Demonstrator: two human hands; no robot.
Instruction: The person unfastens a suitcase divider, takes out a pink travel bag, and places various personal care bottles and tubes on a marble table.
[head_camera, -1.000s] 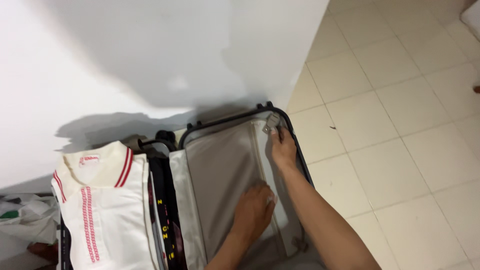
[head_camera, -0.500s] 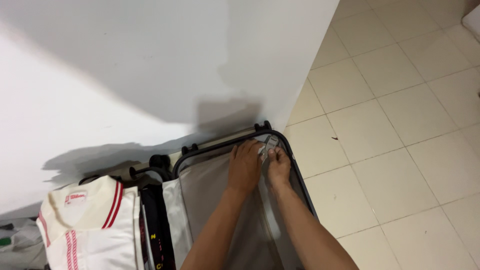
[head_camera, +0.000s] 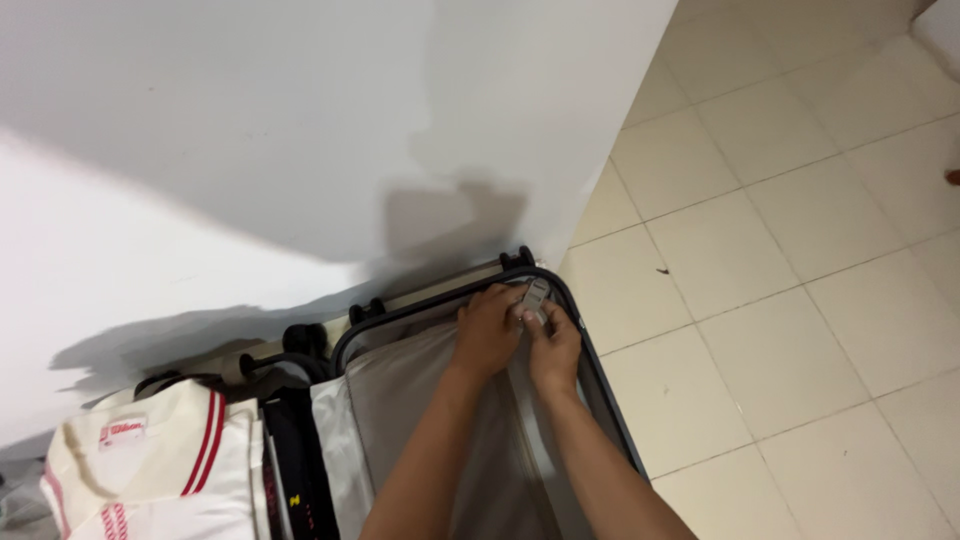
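An open dark suitcase (head_camera: 600, 380) lies on the floor against a white wall, its grey lining (head_camera: 400, 400) facing up. Both of my hands are at its far right corner. My left hand (head_camera: 487, 328) and my right hand (head_camera: 555, 345) pinch a small grey strap buckle (head_camera: 535, 296) between them, on a grey strap that runs down the lining. A white shirt with red stripes (head_camera: 150, 470) lies folded in the left half.
Suitcase wheels (head_camera: 305, 340) stick out toward the white wall (head_camera: 300, 150). Beige tiled floor (head_camera: 800, 250) stretches to the right, with a small dark speck on it. A dark strap (head_camera: 295, 470) runs beside the shirt.
My left hand has moved from the middle of the lining up to the far corner, joining my right hand at the buckle. The view has tilted up.
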